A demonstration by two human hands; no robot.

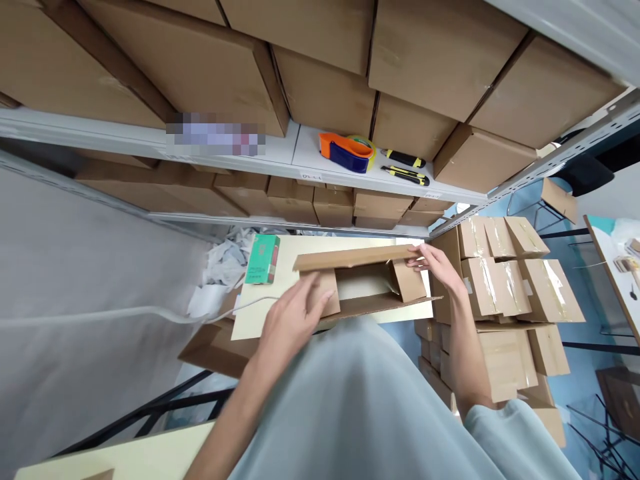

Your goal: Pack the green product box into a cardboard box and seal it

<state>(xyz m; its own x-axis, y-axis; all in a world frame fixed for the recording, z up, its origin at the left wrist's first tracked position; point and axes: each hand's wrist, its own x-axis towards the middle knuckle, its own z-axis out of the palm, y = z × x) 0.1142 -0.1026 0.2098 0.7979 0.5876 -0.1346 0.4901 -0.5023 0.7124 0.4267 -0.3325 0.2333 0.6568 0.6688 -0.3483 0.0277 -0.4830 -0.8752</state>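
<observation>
An open cardboard box (369, 306) lies between my hands on a pale yellow tabletop, its inside partly showing. Both short end flaps are folded inward, and the long far flap (355, 257) stands raised. My left hand (293, 310) rests over the left end flap (329, 301), thumb apart from the fingers. At the right end, my right hand (436, 265) pinches the corner of the far flap between thumb and fingers, with the other fingers spread near the right end flap (411, 281).
A green box (263, 259) stands at the tabletop's (245, 323) left. On the shelf (305, 150) ahead are an orange-and-blue tape dispenser (347, 152) and two utility knives (405, 167). Stacked cartons (493, 287) rise at right. A white cable (160, 312) crosses from the left.
</observation>
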